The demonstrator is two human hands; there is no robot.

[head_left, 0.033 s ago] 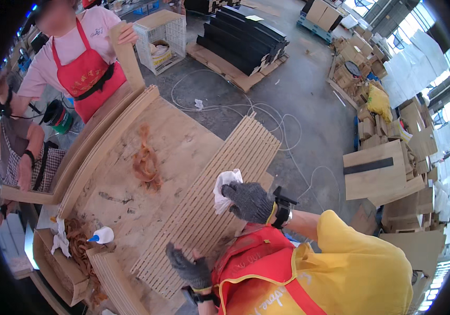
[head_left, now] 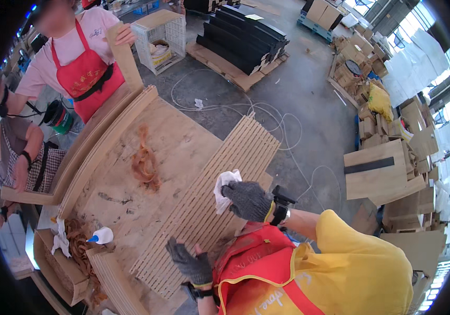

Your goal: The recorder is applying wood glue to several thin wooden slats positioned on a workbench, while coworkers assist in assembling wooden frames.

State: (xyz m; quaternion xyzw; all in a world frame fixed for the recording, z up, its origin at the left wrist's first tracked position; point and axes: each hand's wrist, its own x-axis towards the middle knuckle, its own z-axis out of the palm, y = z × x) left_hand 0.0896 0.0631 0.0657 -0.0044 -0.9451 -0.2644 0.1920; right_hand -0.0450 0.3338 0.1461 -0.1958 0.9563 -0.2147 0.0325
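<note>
My right hand (head_left: 252,201), in a dark grey knit glove, is closed on a crumpled white cloth (head_left: 224,193). The cloth rests against a row of long, narrow wooden strips (head_left: 193,210) laid side by side across the worktable. Lower down, my left hand (head_left: 190,263), gloved the same way, is at the near part of these strips. Its fingers are stretched out, the thumb is apart, and nothing is held. Whether its palm presses on the wood I cannot tell.
On the worktable (head_left: 177,131) lie orange-brown bands (head_left: 145,163), a white glue bottle with blue tip (head_left: 101,235) and stacked boards (head_left: 117,278). Across it, a co-worker (head_left: 80,63) holds a wooden board (head_left: 125,58). Cables (head_left: 282,118) loop over the floor.
My left hand has shifted very slightly over the strips. My right hand and the cloth look almost unmoved.
</note>
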